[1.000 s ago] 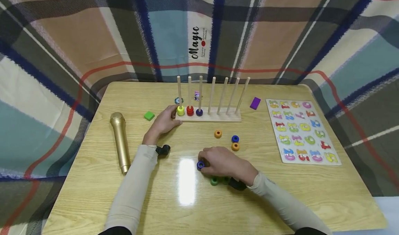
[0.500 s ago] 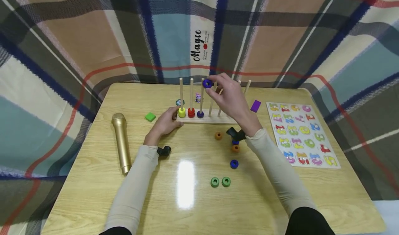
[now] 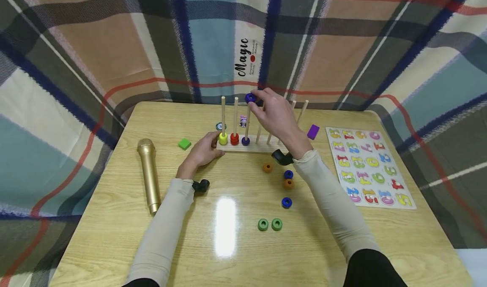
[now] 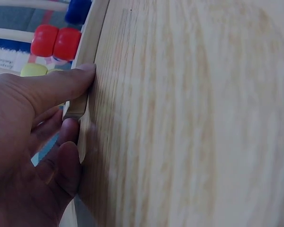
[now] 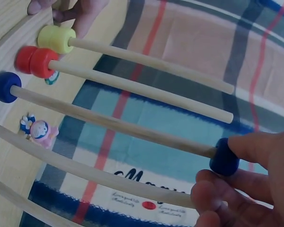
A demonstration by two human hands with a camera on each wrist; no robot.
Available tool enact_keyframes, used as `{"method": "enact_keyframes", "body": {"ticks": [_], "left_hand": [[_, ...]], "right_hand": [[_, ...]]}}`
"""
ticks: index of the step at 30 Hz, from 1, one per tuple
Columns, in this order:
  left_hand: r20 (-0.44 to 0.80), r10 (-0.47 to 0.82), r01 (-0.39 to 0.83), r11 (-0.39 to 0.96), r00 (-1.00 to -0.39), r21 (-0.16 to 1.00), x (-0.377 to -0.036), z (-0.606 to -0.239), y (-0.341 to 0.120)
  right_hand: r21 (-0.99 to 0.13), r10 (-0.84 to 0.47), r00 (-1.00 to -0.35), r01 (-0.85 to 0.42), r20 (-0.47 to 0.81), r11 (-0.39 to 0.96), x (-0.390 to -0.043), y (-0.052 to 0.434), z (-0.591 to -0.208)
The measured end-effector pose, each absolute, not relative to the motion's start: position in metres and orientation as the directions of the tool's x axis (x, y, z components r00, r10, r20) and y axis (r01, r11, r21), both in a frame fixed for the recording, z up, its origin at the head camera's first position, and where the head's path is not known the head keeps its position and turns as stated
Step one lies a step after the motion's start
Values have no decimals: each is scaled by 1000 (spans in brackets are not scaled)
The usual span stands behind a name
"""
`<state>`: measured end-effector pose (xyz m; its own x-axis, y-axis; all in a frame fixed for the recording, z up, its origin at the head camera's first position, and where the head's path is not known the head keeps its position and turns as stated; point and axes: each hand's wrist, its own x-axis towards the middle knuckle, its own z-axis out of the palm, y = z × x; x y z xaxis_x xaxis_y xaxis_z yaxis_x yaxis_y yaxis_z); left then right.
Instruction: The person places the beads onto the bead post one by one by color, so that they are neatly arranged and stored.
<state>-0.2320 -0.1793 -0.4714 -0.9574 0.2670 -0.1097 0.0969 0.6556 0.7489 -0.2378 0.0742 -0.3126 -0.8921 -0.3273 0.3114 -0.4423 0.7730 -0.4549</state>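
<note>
On the table [image 3: 114,219] the left hand [image 3: 201,151] grips the peg rack [image 3: 255,145] base w/ curled fingers, while the right hand [image 3: 275,116], up from the tabletop a sec ago, now pinches the blue ring [image 3: 250,97] onto the 3rd peg's tip, so threading's begun, not yet dropped.

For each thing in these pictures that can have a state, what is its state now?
Right hand: pinches blue ring at third rod's tip.
Left hand: grips rod base end.
Yellow ring: seated, first rod.
Red rings: seated, second rod.
Green rings: loose on table.
</note>
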Motion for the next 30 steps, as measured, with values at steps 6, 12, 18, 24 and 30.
{"method": "enact_keyframes", "body": {"ticks": [6,12,18,24,30], "left_hand": [[-116,269,96,662,-956,743,-233,-473,-177],[-126,271,91,665,-954,742,-232,-475,-172],[-123,282,106,676,-952,729,-232,-475,-169],[-129,272,96,680,-954,727,-233,-473,-172],[-139,259,72,663,-956,745,-233,-470,-177]], "right_hand": [[-437,-316,-906,-415,283,798,-236,76,-316],[-487,-308,-820,-543,483,684,-212,96,-330],[-465,-512,-778,-629,365,624,-149,133,-370],[-428,-705,-705,-662,77,615,-84,164,-418],[-421,-716,-697,-641,-31,642,-52,175,-440]]}}
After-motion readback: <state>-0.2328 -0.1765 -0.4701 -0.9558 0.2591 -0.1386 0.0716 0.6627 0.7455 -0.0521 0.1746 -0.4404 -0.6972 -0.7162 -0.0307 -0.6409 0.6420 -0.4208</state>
